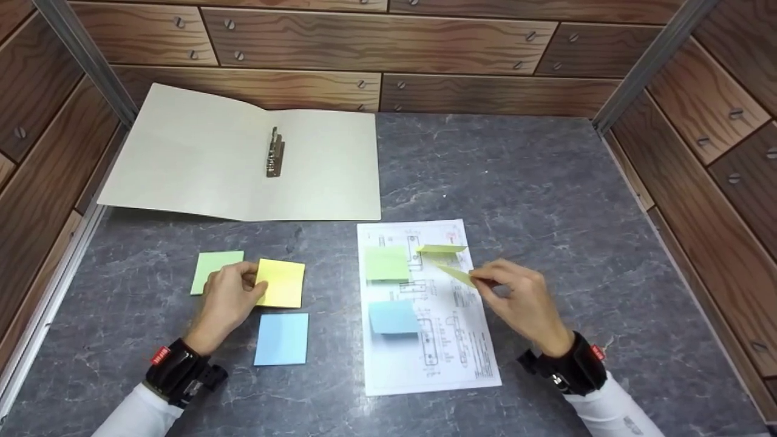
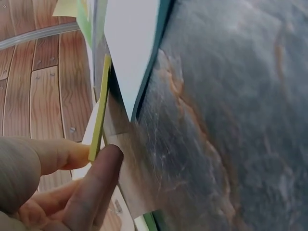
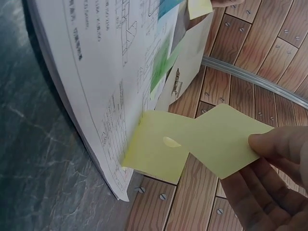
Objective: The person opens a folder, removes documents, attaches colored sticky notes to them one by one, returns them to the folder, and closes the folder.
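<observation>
My left hand (image 1: 227, 294) pinches a yellow sticky note pad (image 1: 282, 283) by its left edge, thumb on top; the left wrist view shows the pad's thin edge (image 2: 99, 113) between thumb and fingers. My right hand (image 1: 516, 297) pinches a single yellow sticky note (image 3: 231, 139) over the right side of a printed sheet (image 1: 437, 379). Stuck on that sheet are another yellow note (image 1: 443, 249) with its free part raised, a green note (image 1: 387, 263) and a blue note (image 1: 393, 317). A green pad (image 1: 212, 261) lies partly behind my left hand, and a blue pad (image 1: 281, 340) lies nearer me.
An open cream folder (image 1: 328, 164) with a metal ring clip (image 1: 275, 155) lies at the back left of the dark marbled table (image 1: 516, 176). Wood-patterned walls (image 1: 376, 45) enclose the table at the back and both sides, with metal posts (image 1: 655, 60) at the corners.
</observation>
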The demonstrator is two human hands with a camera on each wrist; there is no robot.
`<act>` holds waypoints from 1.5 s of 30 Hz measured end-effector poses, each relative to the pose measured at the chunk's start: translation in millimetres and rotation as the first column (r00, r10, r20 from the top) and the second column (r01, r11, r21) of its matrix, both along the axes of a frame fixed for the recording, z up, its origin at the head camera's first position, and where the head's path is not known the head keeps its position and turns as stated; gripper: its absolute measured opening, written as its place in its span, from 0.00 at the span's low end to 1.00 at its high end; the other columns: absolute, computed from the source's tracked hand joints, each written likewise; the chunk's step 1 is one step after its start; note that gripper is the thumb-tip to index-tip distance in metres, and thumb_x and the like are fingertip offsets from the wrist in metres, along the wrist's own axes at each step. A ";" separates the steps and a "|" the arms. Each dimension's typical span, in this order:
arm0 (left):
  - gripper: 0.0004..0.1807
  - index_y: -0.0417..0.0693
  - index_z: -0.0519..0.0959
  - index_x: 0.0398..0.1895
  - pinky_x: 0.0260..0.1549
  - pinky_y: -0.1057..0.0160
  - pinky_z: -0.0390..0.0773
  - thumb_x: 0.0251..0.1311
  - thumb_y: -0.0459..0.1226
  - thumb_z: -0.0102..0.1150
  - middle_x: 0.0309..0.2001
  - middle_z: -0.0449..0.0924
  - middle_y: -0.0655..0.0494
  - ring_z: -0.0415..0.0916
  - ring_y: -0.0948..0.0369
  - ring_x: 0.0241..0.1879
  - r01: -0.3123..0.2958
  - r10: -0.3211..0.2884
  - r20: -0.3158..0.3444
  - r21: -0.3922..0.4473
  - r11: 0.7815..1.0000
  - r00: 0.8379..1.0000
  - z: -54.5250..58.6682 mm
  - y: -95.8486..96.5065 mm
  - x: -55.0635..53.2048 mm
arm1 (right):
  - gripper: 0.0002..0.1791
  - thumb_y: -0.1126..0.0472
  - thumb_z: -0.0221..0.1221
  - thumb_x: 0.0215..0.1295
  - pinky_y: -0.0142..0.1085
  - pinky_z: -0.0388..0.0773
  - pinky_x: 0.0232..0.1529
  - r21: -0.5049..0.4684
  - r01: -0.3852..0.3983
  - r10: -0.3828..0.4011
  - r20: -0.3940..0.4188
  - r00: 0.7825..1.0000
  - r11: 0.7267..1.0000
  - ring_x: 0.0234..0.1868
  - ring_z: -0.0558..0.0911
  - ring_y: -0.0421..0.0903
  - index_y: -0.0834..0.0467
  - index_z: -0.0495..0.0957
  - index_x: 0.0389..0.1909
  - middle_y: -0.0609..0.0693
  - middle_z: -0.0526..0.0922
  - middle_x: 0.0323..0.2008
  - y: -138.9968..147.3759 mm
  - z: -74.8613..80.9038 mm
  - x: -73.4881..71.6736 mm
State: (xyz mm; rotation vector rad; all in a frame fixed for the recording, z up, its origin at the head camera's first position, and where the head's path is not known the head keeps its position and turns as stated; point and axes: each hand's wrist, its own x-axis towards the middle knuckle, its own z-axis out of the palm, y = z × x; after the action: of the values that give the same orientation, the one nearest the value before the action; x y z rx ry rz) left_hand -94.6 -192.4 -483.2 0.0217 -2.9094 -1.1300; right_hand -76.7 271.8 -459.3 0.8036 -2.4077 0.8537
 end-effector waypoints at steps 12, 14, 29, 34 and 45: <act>0.13 0.31 0.86 0.44 0.37 0.47 0.82 0.59 0.33 0.73 0.39 0.86 0.37 0.82 0.44 0.38 0.009 -0.029 -0.128 -0.159 0.987 0.991 1.3 11.1 4.5 | 0.16 0.78 0.75 0.51 0.22 0.82 0.29 0.054 -0.015 0.015 -0.012 1.000 0.998 0.31 0.87 0.41 0.62 0.91 0.41 0.50 0.90 0.36 -3.3 -5.0 0.5; 0.17 0.32 0.86 0.47 0.40 0.45 0.83 0.60 0.35 0.74 0.43 0.86 0.36 0.82 0.43 0.42 0.047 -0.077 -0.171 -0.174 0.984 0.982 1.2 17.5 5.4 | 0.16 0.78 0.75 0.50 0.22 0.83 0.29 0.056 -0.020 0.020 -0.011 1.000 0.998 0.31 0.87 0.41 0.62 0.91 0.40 0.51 0.90 0.36 -3.3 -5.5 0.1; 0.43 0.37 0.73 0.73 0.77 0.36 0.66 0.64 0.56 0.69 0.75 0.70 0.34 0.65 0.38 0.78 0.535 -0.559 -0.099 -0.196 0.822 0.823 2.3 90.9 -1.6 | 0.17 0.75 0.79 0.45 0.26 0.81 0.31 0.176 -0.006 0.023 -0.093 0.995 0.984 0.31 0.85 0.40 0.60 0.91 0.37 0.50 0.89 0.34 -6.7 -7.8 3.0; 0.46 0.39 0.68 0.77 0.80 0.36 0.61 0.67 0.59 0.65 0.80 0.63 0.37 0.59 0.39 0.81 0.607 -0.623 -0.066 -0.165 0.777 0.779 -1.3 111.2 -8.8 | 0.16 0.74 0.80 0.43 0.27 0.82 0.30 0.208 -0.008 0.030 -0.101 0.994 0.978 0.30 0.85 0.40 0.60 0.91 0.36 0.49 0.88 0.33 -8.2 -10.0 5.0; 0.50 0.39 0.65 0.79 0.82 0.35 0.56 0.64 0.61 0.66 0.83 0.55 0.39 0.51 0.41 0.84 0.695 -0.708 0.003 -0.191 0.693 0.707 -5.9 125.1 -18.2 | 0.15 0.72 0.81 0.42 0.28 0.82 0.30 0.285 -0.018 0.045 -0.088 0.995 0.958 0.29 0.84 0.39 0.59 0.92 0.33 0.48 0.86 0.31 -15.2 -15.4 16.3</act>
State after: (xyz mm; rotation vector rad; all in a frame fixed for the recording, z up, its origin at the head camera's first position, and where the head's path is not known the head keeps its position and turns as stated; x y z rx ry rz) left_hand -112.8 -67.4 -489.1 -1.2144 -2.9848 -0.8492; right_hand -60.5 256.6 -474.8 0.9678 -2.4711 0.4726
